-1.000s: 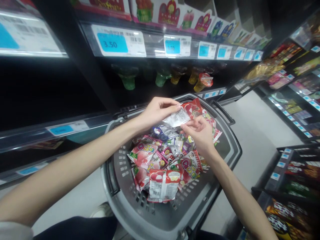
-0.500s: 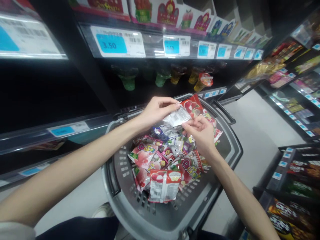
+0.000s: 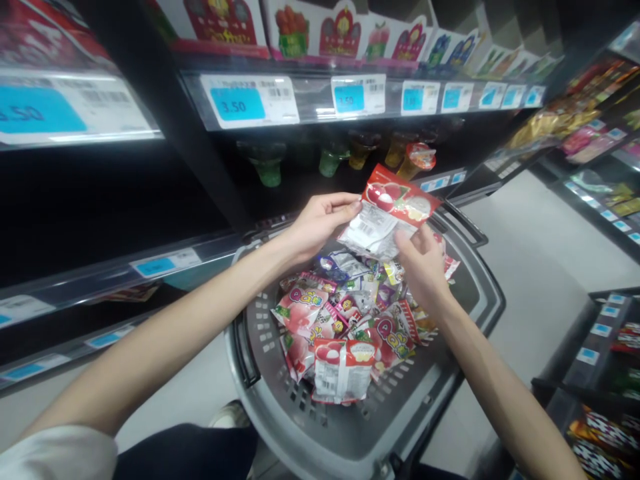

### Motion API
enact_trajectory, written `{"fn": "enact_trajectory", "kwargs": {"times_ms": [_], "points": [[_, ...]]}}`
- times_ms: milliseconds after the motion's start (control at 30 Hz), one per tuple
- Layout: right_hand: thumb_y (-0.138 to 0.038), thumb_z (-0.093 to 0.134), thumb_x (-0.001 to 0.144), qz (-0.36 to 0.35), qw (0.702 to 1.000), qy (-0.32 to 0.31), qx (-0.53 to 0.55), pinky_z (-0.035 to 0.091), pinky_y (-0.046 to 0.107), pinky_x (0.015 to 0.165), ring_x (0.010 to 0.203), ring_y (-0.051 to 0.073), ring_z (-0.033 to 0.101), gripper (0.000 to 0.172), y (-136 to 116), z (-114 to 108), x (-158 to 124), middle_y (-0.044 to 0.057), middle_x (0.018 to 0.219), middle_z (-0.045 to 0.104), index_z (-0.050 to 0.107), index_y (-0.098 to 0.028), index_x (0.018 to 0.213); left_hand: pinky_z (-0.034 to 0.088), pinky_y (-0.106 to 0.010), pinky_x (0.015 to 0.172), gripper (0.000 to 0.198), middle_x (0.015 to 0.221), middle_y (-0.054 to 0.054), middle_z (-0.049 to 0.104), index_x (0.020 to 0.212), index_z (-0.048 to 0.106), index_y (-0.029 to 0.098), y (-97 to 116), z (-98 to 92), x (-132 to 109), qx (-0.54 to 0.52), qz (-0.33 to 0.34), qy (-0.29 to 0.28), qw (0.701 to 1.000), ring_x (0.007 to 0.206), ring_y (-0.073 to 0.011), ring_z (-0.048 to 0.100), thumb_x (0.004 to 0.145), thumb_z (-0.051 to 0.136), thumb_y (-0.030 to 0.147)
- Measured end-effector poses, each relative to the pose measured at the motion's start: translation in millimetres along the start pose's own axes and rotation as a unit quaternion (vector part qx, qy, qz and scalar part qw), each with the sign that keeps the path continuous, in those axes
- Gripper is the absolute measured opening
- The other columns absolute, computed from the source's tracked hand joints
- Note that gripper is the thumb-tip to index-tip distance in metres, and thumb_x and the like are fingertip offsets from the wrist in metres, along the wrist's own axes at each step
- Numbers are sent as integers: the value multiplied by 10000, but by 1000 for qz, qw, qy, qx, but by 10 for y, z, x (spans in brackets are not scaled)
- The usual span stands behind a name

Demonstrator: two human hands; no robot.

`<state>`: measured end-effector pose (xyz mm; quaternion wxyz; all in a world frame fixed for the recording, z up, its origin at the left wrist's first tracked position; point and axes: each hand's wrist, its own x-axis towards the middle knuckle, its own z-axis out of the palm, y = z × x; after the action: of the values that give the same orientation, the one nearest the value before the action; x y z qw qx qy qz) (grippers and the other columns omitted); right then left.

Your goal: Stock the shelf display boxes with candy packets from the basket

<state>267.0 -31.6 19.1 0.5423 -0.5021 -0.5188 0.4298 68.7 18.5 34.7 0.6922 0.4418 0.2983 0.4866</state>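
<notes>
Between my two hands is a red and silver candy packet (image 3: 383,223), its printed white back turned up and lychee pictures along its red part. My left hand (image 3: 325,223) pinches its left edge between thumb and fingers. Closed on the right side is my right hand (image 3: 425,263), thumb on top. Below them a grey shopping basket (image 3: 487,287) holds several candy packets. Among these are a pink peach packet (image 3: 303,310), a red-striped packet (image 3: 390,333) and another red and white packet (image 3: 344,373) lying back side up nearest me.
A shelf edge with price tags (image 3: 250,101) runs behind the basket, carrying printed display boxes (image 3: 345,33). Jelly cups (image 3: 327,160) stand on the shelf below. Light floor (image 3: 535,233) lies to the right, with another rack (image 3: 595,347) beyond.
The packet in my hands has been lifted and spread flatter, showing more of its red part and back. My right hand has shifted right. The camera view has moved slightly left.
</notes>
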Motion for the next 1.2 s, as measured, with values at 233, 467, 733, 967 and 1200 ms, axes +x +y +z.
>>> {"fn": "enact_trajectory", "kwargs": {"times_ms": [233,467,733,967,1200], "points": [[-527,800,767,44,999,-12,6,582,441,947,1047,270,705,400,-52,76,-72,85,1050,768,736,-201,991,530,-237,659,345,862,-46,764,1065,787,174,-24,-5,-18,25,-24,-22,999,705,-121,665,788,836,373],[-550,809,749,52,999,8,1,594,435,931,968,246,719,434,-99,92,-80,66,1010,778,746,-202,1000,427,-191,521,329,818,-26,728,1085,779,190,-22,-9,-33,65,-44,-25,997,592,-75,581,793,824,337],[-506,820,766,76,997,6,29,616,402,812,875,236,721,372,-68,66,-62,53,873,763,743,-201,963,469,-212,566,380,901,-65,739,1104,747,169,-15,-3,-53,132,-37,-48,989,667,-111,617,797,785,389],[-448,808,789,66,997,32,32,600,359,712,797,207,692,303,-30,80,-50,59,899,757,737,-193,938,550,-264,784,575,1460,-138,520,1423,505,254,-82,-9,-110,360,116,-52,924,1067,-192,643,881,668,357],[-548,763,819,65,986,-62,137,625,333,620,789,196,719,375,-38,51,-51,59,1006,743,725,-232,1017,314,-448,1223,614,1530,-131,460,1379,550,232,-70,34,-158,394,129,-131,901,1436,-300,423,854,715,504]]}}
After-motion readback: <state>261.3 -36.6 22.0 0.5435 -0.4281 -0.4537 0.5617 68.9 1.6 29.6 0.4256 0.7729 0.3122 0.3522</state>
